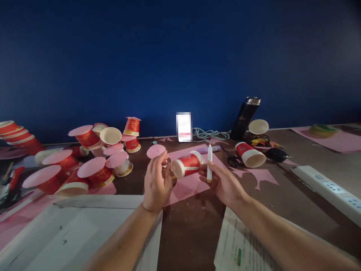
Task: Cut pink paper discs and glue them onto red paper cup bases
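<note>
A red and cream paper cup [189, 165] lies tilted on its side between my two hands, above a pink paper sheet. My right hand [221, 182] is closed around a white marker-like pen [209, 162] standing nearly upright; its fingertips are close to the cup's right end. At the cup's left end is my left hand [158, 182], palm turned inward, fingers apart and loosely bent; whether it touches the cup is unclear. Just behind those fingers sits a pink paper disc [156, 151], with what lies under it mostly hidden. The pink sheet [180, 192] has circles marked on it.
On the left stand several red cups topped with pink discs [91, 166] and a stack of cups [19, 137]. A lit phone [184, 127] leans at the wall. To the right are scissors [233, 161], another cup [250, 155], a black flask [244, 118] and a power strip [329, 188].
</note>
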Motion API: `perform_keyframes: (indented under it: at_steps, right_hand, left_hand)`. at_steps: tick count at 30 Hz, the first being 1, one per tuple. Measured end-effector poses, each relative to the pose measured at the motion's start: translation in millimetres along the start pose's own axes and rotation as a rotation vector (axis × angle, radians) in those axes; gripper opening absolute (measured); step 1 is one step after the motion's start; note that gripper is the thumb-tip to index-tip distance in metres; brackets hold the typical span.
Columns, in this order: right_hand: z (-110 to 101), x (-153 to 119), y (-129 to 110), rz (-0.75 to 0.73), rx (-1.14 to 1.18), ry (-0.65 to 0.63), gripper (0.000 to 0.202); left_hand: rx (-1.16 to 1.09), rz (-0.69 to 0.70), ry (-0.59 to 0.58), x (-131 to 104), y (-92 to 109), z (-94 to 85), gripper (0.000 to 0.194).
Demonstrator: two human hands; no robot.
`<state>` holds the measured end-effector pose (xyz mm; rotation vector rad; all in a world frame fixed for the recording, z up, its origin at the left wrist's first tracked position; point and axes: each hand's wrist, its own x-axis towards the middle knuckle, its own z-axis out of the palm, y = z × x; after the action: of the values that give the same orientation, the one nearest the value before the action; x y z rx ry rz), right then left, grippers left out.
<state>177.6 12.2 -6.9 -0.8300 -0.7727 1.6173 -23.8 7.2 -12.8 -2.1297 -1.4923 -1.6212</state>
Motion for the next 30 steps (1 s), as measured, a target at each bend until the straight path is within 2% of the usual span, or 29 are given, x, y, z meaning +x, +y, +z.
perform_keyframes:
  at_steps: [3,5,7,9,11,14,17,20,23,26,28,30]
  right_hand:
    - [-1.9,2.8,-2.8,0.087,0.239,0.004,0.017]
    - [-2.7,2.6,-3.1,0.177,0.352,-0.043,0.018]
    - [-3.6,1.4,-1.6,0.256,0.454,-0.089,0.019]
    - [-4.3,0.2,1.2,0.309,0.523,-0.129,0.018]
    - [-4.3,-0.6,4.1,0.329,0.543,-0.157,0.017]
    - [-1.9,-1.5,7.3,0.339,0.521,-0.174,0.018]
    - [2.4,-2.5,9.9,0.328,0.447,-0.136,0.022]
    - [3.4,-2.4,13.3,0.249,0.250,-0.036,0.021]
    - [-0.7,0.1,14.6,0.086,-0.035,0.028,0.028]
    - [-5.1,1.0,10.3,-0.164,-0.295,0.072,0.036]
    - [-6.0,-1.5,5.1,-0.310,-0.380,0.063,0.044]
    - [-5.8,-5.8,0.4,-0.385,-0.417,0.031,0.050]
  left_hand:
    - [-0.193,-0.301,-0.156,-2.8,-8.5,6.0,0.027]
    - [-0.474,-0.582,-0.322,-5.1,-9.6,12.1,0.029]
    - [-0.807,-0.843,-0.425,-6.5,-7.6,16.6,0.032]
    - [-1.114,-1.024,-0.467,-6.2,-4.4,18.0,0.033]
    - [-1.335,-1.130,-0.471,-4.9,-2.1,16.6,0.031]
    - [-1.483,-1.191,-0.414,-3.3,-2.4,13.9,0.024]
    - [-1.496,-1.136,-0.339,-2.6,-5.8,14.1,0.023]
    - [-1.485,-1.070,-0.256,-1.4,-9.3,15.4,0.023]
    - [-1.427,-1.037,-0.208,-0.2,-11.3,15.9,0.024]
    - [-1.386,-1.029,-0.219,0.1,-11.5,15.8,0.024]
    - [-1.405,-1.030,-0.240,-0.3,-10.9,15.9,0.024]
    - [-1.410,-1.043,-0.252,-1.0,-10.2,16.4,0.023]
